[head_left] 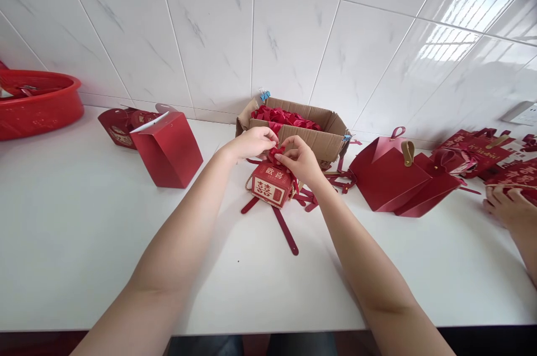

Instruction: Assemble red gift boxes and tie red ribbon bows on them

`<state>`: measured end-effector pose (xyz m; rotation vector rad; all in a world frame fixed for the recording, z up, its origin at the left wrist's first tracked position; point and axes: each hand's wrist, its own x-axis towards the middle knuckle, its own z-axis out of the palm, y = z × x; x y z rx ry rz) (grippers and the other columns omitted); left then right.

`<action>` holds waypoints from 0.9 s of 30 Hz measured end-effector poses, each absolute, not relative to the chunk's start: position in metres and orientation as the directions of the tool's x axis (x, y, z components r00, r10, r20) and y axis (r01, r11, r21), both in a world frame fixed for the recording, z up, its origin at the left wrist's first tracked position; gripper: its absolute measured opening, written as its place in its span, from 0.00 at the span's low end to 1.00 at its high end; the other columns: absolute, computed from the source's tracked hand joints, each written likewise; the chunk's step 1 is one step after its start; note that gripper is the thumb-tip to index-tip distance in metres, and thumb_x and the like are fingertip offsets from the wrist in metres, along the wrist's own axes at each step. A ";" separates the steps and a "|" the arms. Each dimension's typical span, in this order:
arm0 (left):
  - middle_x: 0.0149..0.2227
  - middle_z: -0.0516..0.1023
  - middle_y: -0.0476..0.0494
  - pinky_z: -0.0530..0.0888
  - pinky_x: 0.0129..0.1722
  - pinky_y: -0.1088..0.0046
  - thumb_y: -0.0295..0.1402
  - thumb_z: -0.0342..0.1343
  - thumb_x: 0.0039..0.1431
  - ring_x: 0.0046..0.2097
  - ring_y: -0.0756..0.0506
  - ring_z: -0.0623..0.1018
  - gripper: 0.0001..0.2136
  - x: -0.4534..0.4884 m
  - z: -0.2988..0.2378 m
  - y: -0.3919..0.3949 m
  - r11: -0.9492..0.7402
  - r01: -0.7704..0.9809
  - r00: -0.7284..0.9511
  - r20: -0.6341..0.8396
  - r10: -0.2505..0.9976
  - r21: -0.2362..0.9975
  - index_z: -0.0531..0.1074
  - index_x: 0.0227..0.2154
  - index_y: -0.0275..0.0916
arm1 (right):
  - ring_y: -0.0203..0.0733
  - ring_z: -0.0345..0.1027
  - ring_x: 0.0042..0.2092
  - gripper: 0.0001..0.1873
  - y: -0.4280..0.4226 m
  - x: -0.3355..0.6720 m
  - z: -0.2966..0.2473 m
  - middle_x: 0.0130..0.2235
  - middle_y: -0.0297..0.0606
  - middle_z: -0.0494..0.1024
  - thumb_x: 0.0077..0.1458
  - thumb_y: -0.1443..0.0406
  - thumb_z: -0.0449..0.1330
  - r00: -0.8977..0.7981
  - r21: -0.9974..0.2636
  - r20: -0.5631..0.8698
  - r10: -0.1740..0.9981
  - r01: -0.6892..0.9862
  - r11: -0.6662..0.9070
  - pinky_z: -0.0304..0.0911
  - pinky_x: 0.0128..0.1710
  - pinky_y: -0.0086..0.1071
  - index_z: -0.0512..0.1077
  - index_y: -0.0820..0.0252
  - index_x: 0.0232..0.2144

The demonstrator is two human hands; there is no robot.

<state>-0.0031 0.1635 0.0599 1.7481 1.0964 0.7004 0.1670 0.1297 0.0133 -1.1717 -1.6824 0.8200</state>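
Head view, starting at the near edge of the white table (84, 244): two bare forearms run up from the bottom of the frame and meet near the middle. Just beyond them a loose dark red strap (286, 231) lies flat on the tabletop, with a few more strips fanned out under and beside the small red box (272, 185). This box stands on the table at centre, its front showing a pale label with red characters. Both hands are at its top. The left hand (251, 142) and the right hand (301, 161) each have their fingertips drawn close together, pinching a red tuft (276, 153) that sticks up from the box's top. Directly behind stands an open cardboard carton (312, 141) against the wall, holding a heap of red pieces (282, 117). To the left a taller red paper bag (168, 149) stands upright, and farther left a red basin (39, 104) sits at the table's end. To the right lie folded red bags (390, 177), and at the frame's edge another person's hand (505, 206) rests on flat red packs (518, 176). White marbled tiles (210, 26) cover the wall behind.
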 end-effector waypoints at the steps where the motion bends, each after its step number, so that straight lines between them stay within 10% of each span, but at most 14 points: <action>1: 0.37 0.76 0.45 0.73 0.32 0.72 0.30 0.58 0.53 0.35 0.48 0.76 0.06 -0.004 0.060 0.163 -0.162 0.372 0.448 -0.025 0.894 0.914 0.69 0.35 0.39 | 0.33 0.64 0.23 0.15 0.130 0.167 0.013 0.23 0.25 0.75 0.49 0.58 0.62 -0.143 -0.874 0.301 0.943 0.354 0.333 0.61 0.29 0.29 0.62 0.53 0.37; 27: 0.33 0.77 0.48 0.69 0.31 0.73 0.29 0.62 0.47 0.32 0.48 0.74 0.18 -0.006 0.054 0.164 -0.491 0.507 0.582 0.139 0.801 0.709 0.63 0.41 0.41 | 0.40 0.70 0.33 0.15 0.126 0.173 0.023 0.34 0.39 0.80 0.50 0.54 0.63 -0.127 -0.778 0.259 0.957 0.560 0.285 0.62 0.32 0.32 0.78 0.60 0.25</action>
